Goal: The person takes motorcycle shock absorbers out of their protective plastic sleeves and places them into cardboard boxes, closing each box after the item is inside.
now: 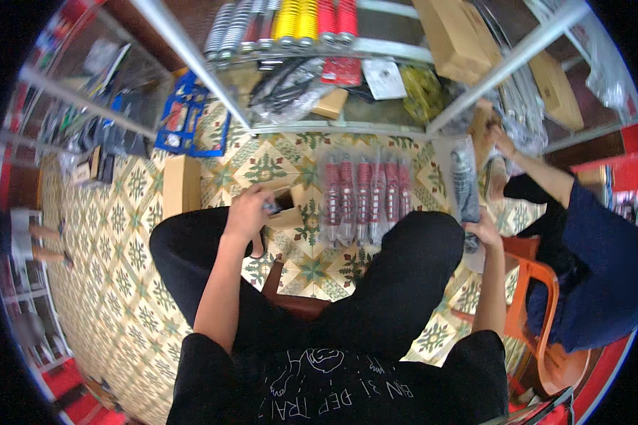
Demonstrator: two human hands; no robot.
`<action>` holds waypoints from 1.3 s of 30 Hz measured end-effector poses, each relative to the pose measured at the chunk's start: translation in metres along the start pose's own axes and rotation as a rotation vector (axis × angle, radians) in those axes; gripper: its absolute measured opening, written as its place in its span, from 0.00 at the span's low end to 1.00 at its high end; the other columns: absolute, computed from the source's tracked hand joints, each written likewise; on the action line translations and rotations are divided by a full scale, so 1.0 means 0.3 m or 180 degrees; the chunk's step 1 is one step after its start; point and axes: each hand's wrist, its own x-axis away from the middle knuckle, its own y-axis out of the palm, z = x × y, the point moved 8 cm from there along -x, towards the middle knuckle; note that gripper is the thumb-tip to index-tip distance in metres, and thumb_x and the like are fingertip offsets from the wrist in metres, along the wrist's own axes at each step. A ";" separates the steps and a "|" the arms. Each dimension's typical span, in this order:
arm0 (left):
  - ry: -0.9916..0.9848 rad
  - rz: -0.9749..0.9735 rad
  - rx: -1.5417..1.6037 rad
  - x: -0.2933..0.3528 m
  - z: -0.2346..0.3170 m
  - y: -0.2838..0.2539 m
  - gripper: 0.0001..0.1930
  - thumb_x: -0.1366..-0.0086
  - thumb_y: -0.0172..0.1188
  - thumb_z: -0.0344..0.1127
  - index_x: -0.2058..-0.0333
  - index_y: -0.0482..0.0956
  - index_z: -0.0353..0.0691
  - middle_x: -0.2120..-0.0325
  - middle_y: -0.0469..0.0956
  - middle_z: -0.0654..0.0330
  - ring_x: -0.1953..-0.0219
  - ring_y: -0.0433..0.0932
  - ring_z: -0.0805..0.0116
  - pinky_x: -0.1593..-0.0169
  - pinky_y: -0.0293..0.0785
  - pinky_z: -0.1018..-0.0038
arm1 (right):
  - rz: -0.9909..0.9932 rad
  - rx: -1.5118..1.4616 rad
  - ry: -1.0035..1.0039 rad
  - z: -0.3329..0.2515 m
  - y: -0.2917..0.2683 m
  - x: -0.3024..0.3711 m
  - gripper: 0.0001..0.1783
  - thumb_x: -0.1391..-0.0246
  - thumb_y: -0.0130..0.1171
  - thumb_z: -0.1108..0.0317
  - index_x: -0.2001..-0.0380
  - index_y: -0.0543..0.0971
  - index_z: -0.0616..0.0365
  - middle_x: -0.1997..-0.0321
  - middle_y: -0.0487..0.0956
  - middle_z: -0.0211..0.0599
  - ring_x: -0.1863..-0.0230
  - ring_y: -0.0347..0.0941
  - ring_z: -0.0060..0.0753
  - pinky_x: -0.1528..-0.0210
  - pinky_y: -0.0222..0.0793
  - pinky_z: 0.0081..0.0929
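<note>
My left hand (249, 212) is closed on the near side of an open cardboard box (286, 221), held above the tiled floor beside my left knee. The box has its flaps out and a dark inside. My right hand (483, 231) grips the lower end of a black shock absorber (463, 185) in a clear plastic bag, held upright past my right knee. Between the two hands, several red shock absorbers (364, 193) in clear plastic lie side by side on the floor.
A closed cardboard box (182, 185) stands left of my left knee. Ahead is a metal-framed shelf (340, 129) with silver, yellow and red shock absorbers (298, 21). At right, a co-worker's hand (503, 142) touches brown cardboard, beside an orange chair (546, 312). A blue tool case (191, 117) lies far left.
</note>
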 end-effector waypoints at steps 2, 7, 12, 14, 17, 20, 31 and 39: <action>0.0036 -0.0008 0.0134 0.009 -0.033 0.016 0.09 0.48 0.63 0.26 0.66 0.84 0.44 0.58 0.81 0.54 0.54 0.80 0.51 0.50 0.77 0.60 | 0.0388 0.0932 -0.0647 -0.490 -0.023 0.071 0.21 0.63 0.70 0.62 0.67 0.80 0.67 0.74 0.78 0.31 0.70 0.73 0.27 0.62 0.71 0.29; -0.0314 -0.0253 0.0251 0.040 -0.131 0.143 0.14 0.50 0.69 0.30 0.62 0.85 0.47 0.56 0.80 0.51 0.53 0.79 0.47 0.45 0.75 0.61 | 0.0932 0.1010 -0.1887 -1.203 -0.001 0.254 0.15 0.59 0.71 0.68 0.68 0.82 0.67 0.73 0.83 0.34 0.72 0.75 0.24 0.65 0.71 0.29; -0.0121 -0.0422 -0.0039 0.064 -0.128 0.128 0.13 0.46 0.68 0.39 0.61 0.85 0.48 0.54 0.78 0.51 0.46 0.75 0.52 0.43 0.73 0.59 | 0.0814 -0.0648 -0.2017 -1.473 0.303 0.327 0.24 0.54 0.74 0.62 0.56 0.80 0.62 0.58 0.82 0.34 0.59 0.76 0.27 0.53 0.70 0.28; -0.0539 -0.0917 0.0202 0.040 -0.148 0.181 0.13 0.45 0.67 0.39 0.60 0.84 0.49 0.53 0.76 0.52 0.43 0.73 0.52 0.42 0.71 0.59 | 0.1155 -0.0888 -0.2051 -1.450 0.431 0.293 0.28 0.54 0.75 0.61 0.53 0.78 0.63 0.56 0.81 0.35 0.55 0.76 0.29 0.47 0.69 0.31; -0.0466 -0.0802 0.0029 0.049 -0.108 0.156 0.14 0.43 0.65 0.38 0.57 0.83 0.49 0.51 0.76 0.51 0.44 0.73 0.50 0.41 0.70 0.59 | 0.0335 -0.1522 -0.2044 -1.408 0.706 0.241 0.31 0.54 0.75 0.68 0.47 0.73 0.63 0.48 0.78 0.37 0.50 0.74 0.32 0.44 0.68 0.32; -0.0443 -0.0918 0.0118 0.065 -0.090 0.135 0.16 0.43 0.64 0.38 0.54 0.81 0.49 0.50 0.76 0.50 0.44 0.73 0.49 0.41 0.70 0.58 | -0.0068 -0.2001 -0.1896 -1.298 0.902 0.188 0.26 0.53 0.75 0.72 0.53 0.75 0.62 0.55 0.79 0.32 0.55 0.75 0.29 0.48 0.70 0.29; -0.0269 -0.0530 0.0421 0.062 -0.105 0.098 0.21 0.47 0.62 0.33 0.52 0.80 0.43 0.54 0.78 0.46 0.46 0.74 0.47 0.42 0.71 0.60 | -0.0106 -0.1867 -0.1769 -1.138 1.093 0.110 0.15 0.51 0.73 0.67 0.62 0.80 0.63 0.63 0.83 0.33 0.62 0.78 0.27 0.56 0.73 0.29; -0.0150 -0.0444 0.0388 0.063 -0.137 0.110 0.20 0.46 0.63 0.31 0.52 0.79 0.40 0.55 0.80 0.45 0.50 0.77 0.46 0.45 0.73 0.58 | 0.0311 -0.1894 -0.1532 -1.056 1.175 0.050 0.12 0.50 0.71 0.70 0.64 0.80 0.63 0.66 0.85 0.35 0.64 0.80 0.26 0.58 0.74 0.29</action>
